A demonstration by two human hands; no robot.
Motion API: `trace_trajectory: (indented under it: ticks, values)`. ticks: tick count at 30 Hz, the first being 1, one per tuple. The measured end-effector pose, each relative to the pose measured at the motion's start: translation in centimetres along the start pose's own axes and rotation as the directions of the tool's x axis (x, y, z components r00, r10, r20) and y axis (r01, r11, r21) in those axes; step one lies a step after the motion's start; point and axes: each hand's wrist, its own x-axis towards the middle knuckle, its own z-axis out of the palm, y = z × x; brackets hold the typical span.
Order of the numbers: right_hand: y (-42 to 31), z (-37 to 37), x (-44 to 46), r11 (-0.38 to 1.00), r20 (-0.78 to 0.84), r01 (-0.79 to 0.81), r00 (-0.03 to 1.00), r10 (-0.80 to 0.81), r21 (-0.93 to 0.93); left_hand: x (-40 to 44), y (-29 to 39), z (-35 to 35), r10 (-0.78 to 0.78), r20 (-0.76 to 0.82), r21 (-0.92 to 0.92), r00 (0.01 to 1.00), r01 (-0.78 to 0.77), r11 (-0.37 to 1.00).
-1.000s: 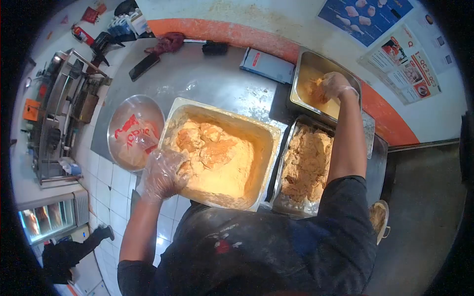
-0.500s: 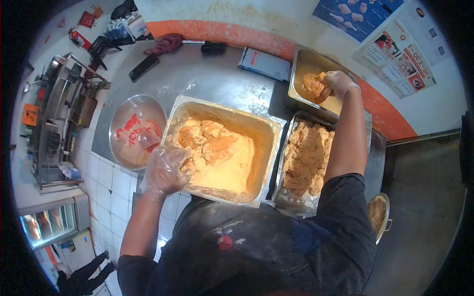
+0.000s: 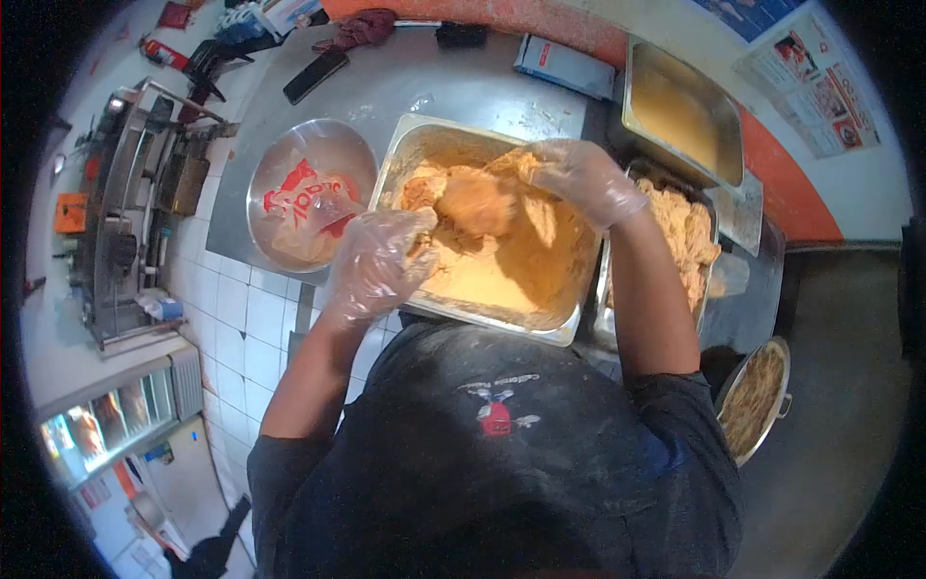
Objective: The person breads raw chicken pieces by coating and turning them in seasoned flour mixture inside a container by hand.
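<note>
A deep metal pan (image 3: 569,323) of pale orange flour holds coated pieces at its back left. My gloved right hand (image 3: 588,183) is over the pan's right side, its fingers closed on a wet piece of battered meat (image 3: 477,205), which is blurred by motion. At the pan's left edge, my gloved left hand (image 3: 381,265) has its fingers curled; a bit of coated stuff shows by the fingertips, but what they hold is hidden. Clear plastic gloves, smeared with flour, cover both hands.
A steel bowl (image 3: 260,207) with a red-printed bag stands left. At right are a pan of yellowish liquid (image 3: 685,116), a tray of coated pieces (image 3: 680,232) and a round pot (image 3: 757,400). A phone (image 3: 315,77) lies behind. Part of another person (image 3: 212,555) shows lower left.
My right hand has moved left from the liquid pan to the flour pan, bringing the meat. The view has shifted, and the other person has moved mostly out of it.
</note>
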Motion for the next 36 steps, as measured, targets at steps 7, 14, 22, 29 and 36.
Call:
trace_trajectory:
  ticks: [7,14,22,29,36]
  values:
    - [-2.7,11.3,-7.1,0.724,0.276,-0.336,0.764,0.584,-0.602,0.1,1.2,-1.6,-0.018,0.345,0.122,0.938,-0.026,0.992]
    - [-4.5,13.9,-5.8,0.684,0.318,-0.562,0.615,0.722,-0.465,1.5,0.6,0.0,-0.185,0.483,0.034,0.856,0.192,0.981]
    - [-6.3,15.8,-5.2,0.72,0.401,-0.526,0.601,0.691,-0.453,3.6,-0.2,1.6,-0.257,0.642,0.052,0.722,0.294,0.954]
    - [-3.4,17.9,-4.9,0.859,0.435,-0.507,0.76,0.483,-0.069,4.6,-1.6,4.5,-0.364,0.611,-0.036,0.702,0.485,0.874]
    - [-6.1,15.5,-6.5,0.142,0.335,-0.606,0.602,0.725,0.783,4.3,-4.4,8.1,-0.208,0.633,-0.526,0.746,0.611,0.591]
